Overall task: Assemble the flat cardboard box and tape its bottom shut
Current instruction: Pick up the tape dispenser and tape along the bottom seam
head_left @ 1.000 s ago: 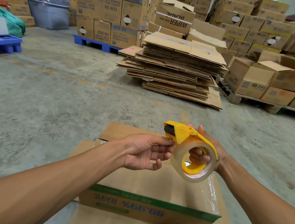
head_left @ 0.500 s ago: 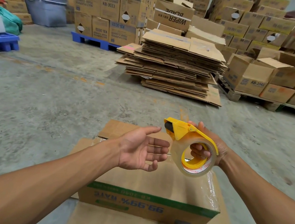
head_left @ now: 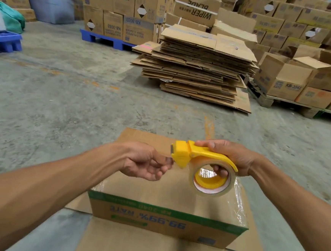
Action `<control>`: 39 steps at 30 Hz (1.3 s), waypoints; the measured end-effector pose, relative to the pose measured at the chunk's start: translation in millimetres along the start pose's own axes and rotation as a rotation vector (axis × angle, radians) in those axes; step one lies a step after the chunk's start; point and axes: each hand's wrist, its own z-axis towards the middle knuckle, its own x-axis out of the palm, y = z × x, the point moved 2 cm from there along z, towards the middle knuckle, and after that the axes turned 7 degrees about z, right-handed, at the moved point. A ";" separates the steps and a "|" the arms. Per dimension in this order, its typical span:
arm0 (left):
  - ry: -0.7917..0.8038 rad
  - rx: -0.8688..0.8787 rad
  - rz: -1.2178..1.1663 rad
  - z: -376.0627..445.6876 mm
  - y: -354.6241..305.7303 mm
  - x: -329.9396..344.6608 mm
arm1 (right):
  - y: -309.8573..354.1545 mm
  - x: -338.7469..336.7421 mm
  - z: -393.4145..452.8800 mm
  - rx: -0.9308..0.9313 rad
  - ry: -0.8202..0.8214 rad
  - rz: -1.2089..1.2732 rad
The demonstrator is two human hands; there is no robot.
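A brown cardboard box (head_left: 165, 214) with a green stripe and upside-down blue print stands on the floor below my hands, its flaps spread flat around it. Clear tape wraps over its top right edge. My right hand (head_left: 229, 156) grips a yellow tape dispenser (head_left: 197, 157) holding a roll of clear tape, just above the box. My left hand (head_left: 148, 161) is at the dispenser's cutter end, fingertips pinched together at the tape's loose end.
A tall stack of flattened cardboard (head_left: 195, 66) lies on the concrete floor ahead. Pallets of sealed boxes (head_left: 122, 13) line the back and right. A blue pallet (head_left: 5, 41) sits at far left. Bare floor lies between the stack and me.
My left hand closed from an open palm to a pinch at the dispenser's front. My right hand tipped the dispenser flatter, its cutter now pointing left.
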 end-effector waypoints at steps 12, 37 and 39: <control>-0.351 0.050 0.316 16.0 19.6 -75.7 | -14.5 -0.7 17.8 0.056 0.039 -0.288; -0.674 0.117 0.661 60.5 10.2 -199.1 | 5.4 28.8 195.5 0.173 0.166 -0.764; -0.674 0.111 0.659 62.7 11.4 -201.7 | -0.9 32.6 197.1 0.223 0.209 -0.644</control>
